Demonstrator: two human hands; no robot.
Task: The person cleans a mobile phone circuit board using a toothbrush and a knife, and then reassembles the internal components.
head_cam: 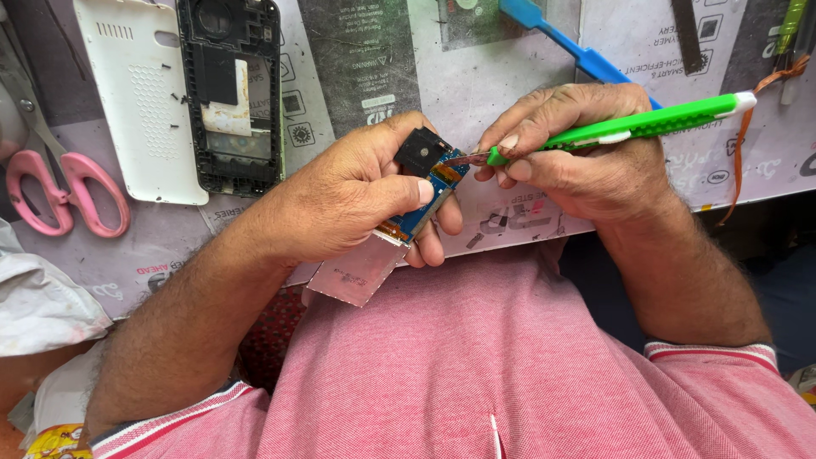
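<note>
My left hand (357,195) grips a small blue phone circuit board (429,191) with a black square part at its top and a silvery screen panel (357,272) hanging from its lower end. My right hand (578,149) holds a green utility knife (646,125) like a pen. Its short blade tip touches the board's upper edge beside the black part. Both hands are above my lap, at the near edge of the worktable.
A black phone frame (231,93) and a white back cover (140,93) lie on the paper-covered table. Pink-handled scissors (64,191) are at the left, a blue plastic tool (569,42) behind my right hand, white cloth (38,297) lower left.
</note>
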